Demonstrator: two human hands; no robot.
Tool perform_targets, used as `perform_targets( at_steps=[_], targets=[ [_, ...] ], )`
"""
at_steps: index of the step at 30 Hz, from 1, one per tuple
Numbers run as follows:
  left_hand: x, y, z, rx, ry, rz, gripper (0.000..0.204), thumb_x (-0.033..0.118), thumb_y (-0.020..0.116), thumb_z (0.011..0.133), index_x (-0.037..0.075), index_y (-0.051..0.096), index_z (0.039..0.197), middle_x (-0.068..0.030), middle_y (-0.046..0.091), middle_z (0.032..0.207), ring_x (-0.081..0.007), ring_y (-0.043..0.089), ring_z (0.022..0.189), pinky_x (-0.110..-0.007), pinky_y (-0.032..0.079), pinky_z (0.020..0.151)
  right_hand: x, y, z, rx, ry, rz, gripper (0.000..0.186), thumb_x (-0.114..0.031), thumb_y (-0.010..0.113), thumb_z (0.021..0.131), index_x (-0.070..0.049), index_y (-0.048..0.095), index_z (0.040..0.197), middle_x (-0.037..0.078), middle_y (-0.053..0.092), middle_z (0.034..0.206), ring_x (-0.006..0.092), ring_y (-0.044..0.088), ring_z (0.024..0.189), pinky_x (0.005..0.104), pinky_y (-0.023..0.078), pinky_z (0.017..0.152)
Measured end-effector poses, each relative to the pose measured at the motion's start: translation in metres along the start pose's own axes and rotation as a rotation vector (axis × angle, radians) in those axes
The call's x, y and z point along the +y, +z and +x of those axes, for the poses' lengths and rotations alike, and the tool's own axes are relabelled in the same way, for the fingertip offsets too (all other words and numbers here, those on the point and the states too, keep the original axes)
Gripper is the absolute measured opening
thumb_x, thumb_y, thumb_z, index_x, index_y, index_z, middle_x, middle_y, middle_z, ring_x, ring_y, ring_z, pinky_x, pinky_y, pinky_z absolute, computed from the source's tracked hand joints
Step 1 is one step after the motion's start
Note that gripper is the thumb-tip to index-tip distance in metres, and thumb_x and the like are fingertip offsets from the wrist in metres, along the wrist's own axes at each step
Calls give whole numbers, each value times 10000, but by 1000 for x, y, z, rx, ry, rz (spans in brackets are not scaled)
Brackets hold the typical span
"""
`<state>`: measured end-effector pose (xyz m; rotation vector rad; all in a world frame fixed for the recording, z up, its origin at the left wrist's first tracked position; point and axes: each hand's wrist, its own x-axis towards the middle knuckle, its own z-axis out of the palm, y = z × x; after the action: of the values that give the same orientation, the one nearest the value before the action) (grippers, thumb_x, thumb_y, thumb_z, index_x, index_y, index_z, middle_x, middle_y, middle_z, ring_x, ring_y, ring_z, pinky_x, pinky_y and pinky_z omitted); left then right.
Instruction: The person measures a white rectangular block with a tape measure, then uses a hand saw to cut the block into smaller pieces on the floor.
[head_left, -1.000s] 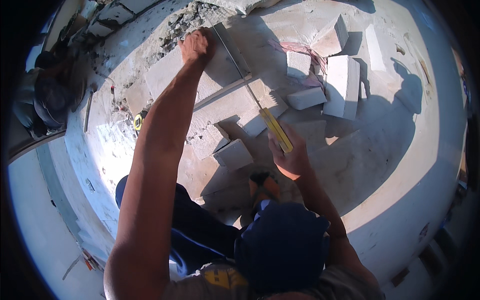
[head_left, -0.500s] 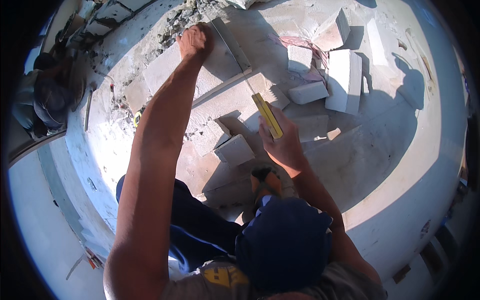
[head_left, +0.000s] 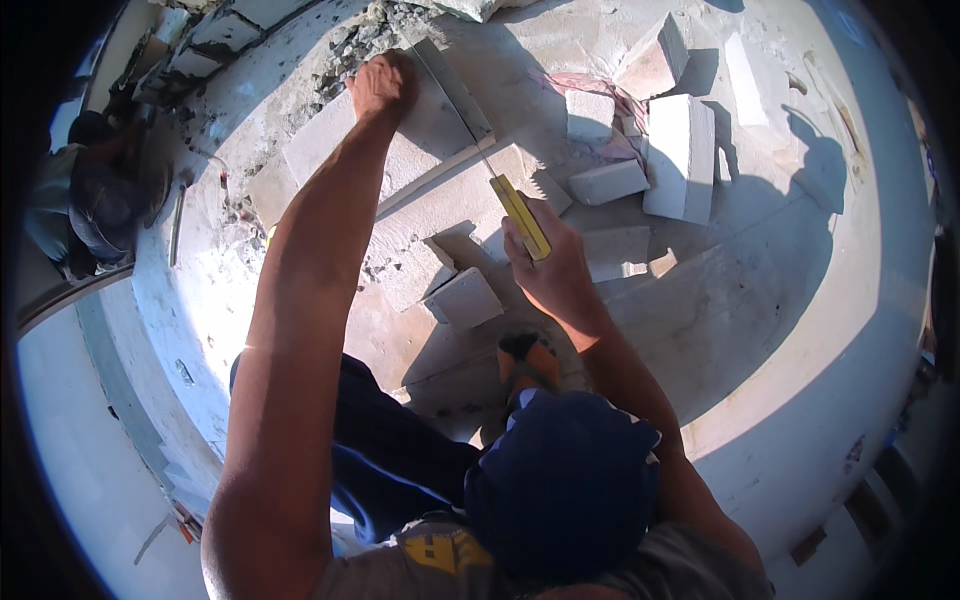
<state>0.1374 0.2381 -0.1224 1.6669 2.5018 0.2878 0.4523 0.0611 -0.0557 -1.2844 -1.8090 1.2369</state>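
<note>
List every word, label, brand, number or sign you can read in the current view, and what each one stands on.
Yellow print on the grey shirt: only partly visible, so its full wording cannot be made out.
Yellow saw handle in the right hand: no legible lettering.
White block under the left hand: no lettering visible.
No complete text can be read elsewhere.

Pinkish cloth point(head_left: 628, 104) beside loose white blocks point(head_left: 680, 160), grey rubble point(head_left: 350, 55) upper left.

My thin-bladed, yellow-handled saw point(head_left: 517, 211) slanting away forward-left, crossing a flat, pale block point(head_left: 428, 138) near its right end.
</note>
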Motion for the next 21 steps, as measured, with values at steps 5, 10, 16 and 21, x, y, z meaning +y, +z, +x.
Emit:
perform_targets(
  at_steps=[5, 10, 16, 21],
  targets=[
    [-15, 20, 6, 18, -66, 59, 361, 300, 514, 1025, 44, 719, 1177, -182, 749, 1200, -325, 670, 1235, -566, 378, 1165, -3, -21, -60, -11, 100, -1, 338, -93, 677, 991, -19, 625, 1317, 201, 709, 962, 370, 704, 790, 377, 554, 733],
    [-36, 17, 1, -13, -89, 119, 385, 322, 499, 1036, 46, 712, 1200, -159, 741, 1239, -321, 645, 1274, -560, 365, 1176, -2, -42, -103, -84, 79, -9, 394, -128, 685, 1007, -29, 601, 1379, 214, 729, 970, 359, 772, 865, 429, 589, 760],
    [-19, 12, 8, -20, -53, 13, 354, 331, 540, 1023, 67, 716, 1180, -163, 739, 1245, -332, 647, 1262, -582, 363, 1182, -11, 12, 26, 18, -12, 23, 242, -152, 689, 1008, 9, 619, 1174, 261, 674, 825, 501, 675, 813, 481, 532, 646],
    [-26, 12, 5, 21, -74, 43, 347, 326, 548, 1015, 65, 730, 1154, -153, 744, 1233, -333, 649, 1257, -629, 356, 1177, 12, -50, -122, 28, -105, -84, 381, -118, 659, 1010, -14, 600, 1372, 232, 722, 995, 422, 743, 853, 422, 580, 727]
  ],
)
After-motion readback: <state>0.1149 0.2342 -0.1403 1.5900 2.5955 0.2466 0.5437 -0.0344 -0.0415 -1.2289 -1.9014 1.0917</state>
